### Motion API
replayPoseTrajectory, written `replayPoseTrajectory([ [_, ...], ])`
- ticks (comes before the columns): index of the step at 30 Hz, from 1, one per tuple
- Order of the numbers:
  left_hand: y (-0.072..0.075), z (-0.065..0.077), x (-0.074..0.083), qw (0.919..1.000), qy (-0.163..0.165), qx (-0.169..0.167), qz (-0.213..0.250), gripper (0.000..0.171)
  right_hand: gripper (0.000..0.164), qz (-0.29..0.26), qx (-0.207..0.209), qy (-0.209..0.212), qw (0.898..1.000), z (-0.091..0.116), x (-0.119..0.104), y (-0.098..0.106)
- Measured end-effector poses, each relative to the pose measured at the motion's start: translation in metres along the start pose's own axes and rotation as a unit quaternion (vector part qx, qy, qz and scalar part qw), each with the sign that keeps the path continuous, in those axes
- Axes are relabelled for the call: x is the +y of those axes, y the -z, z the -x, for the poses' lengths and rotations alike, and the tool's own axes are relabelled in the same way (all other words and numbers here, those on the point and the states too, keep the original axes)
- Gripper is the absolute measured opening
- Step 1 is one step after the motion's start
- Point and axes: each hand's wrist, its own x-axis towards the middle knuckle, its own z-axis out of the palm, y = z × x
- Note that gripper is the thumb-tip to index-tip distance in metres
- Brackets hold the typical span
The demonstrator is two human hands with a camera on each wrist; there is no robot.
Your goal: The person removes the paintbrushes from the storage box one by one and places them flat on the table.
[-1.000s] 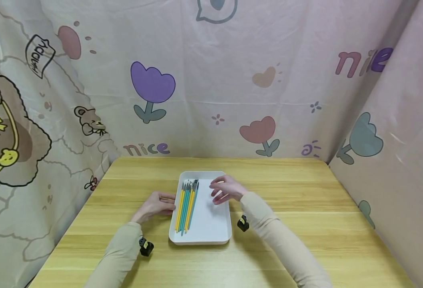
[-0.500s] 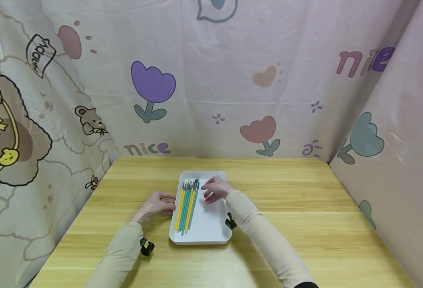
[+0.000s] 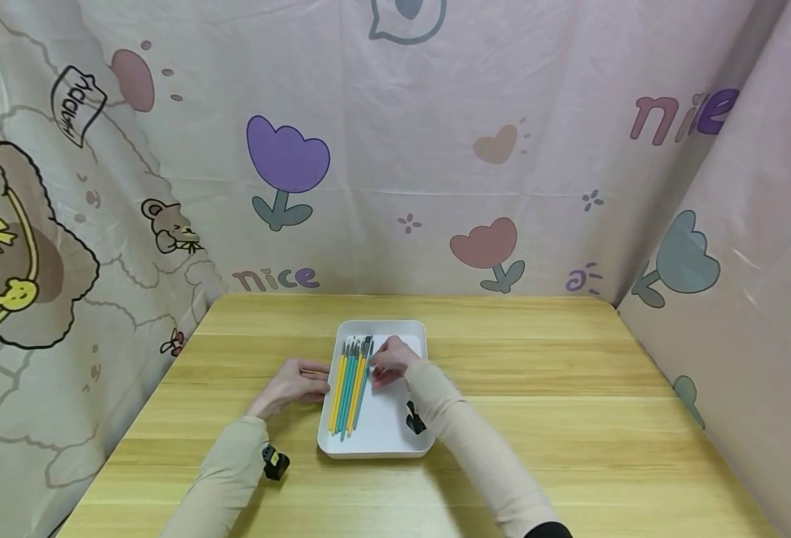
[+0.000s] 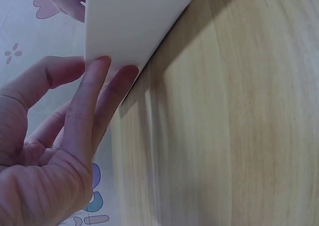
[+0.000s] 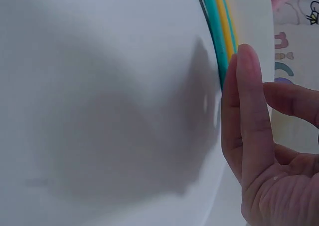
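A white tray (image 3: pixel 390 426) stands on the wooden table, with several yellow and teal paintbrushes (image 3: pixel 349 388) lying side by side along its left half, bristles towards the back. My left hand (image 3: pixel 293 385) rests against the tray's left side. In the left wrist view, its straight fingers (image 4: pixel 79 109) touch the outer wall (image 4: pixel 134 21). My right hand (image 3: pixel 393 360) is over the tray at the upper part of the rightmost brush. Seen from the right wrist, extended fingertips (image 5: pixel 248 61) are right at a teal brush (image 5: pixel 215 29), with the thumb apart from them.
The wooden table (image 3: pixel 537 403) extends around the tray on all sides. A patterned curtain (image 3: pixel 382 149) hangs behind it and at both sides. Each wrist carries a small black camera, such as the right one (image 3: pixel 415 418).
My right hand has moved left across the tray to the brushes, its fingers drawing closer together. My left hand has stayed at the tray's side.
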Motion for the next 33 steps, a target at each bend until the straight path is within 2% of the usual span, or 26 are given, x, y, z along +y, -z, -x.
replayPoseTrajectory([
  [4, 0.000, 0.001, 0.001, 1.0000, -0.001, -0.005, 0.004, 0.049, 0.013, 0.003, 0.013, 0.009, 1.000, -0.005, 0.003, -0.004],
  [9, -0.001, 0.002, 0.001, 0.9999, -0.005, -0.009, 0.005, 0.049, 0.011, 0.032, 0.027, 0.024, 0.999, -0.002, 0.006, -0.007],
  [16, -0.001, 0.001, 0.001, 1.0000, -0.004, -0.006, 0.004, 0.050, 0.015, 0.063, 0.035, 0.028, 0.997, 0.001, 0.008, -0.010],
  [29, -0.001, 0.002, 0.001, 1.0000, -0.002, -0.006, 0.000, 0.050, 0.015, 0.057, 0.041, 0.007, 0.997, -0.009, 0.012, -0.014],
  [33, -0.001, 0.002, 0.001, 1.0000, -0.003, -0.006, 0.000, 0.050, 0.016, 0.061, 0.048, 0.015, 0.997, -0.014, 0.015, -0.015],
])
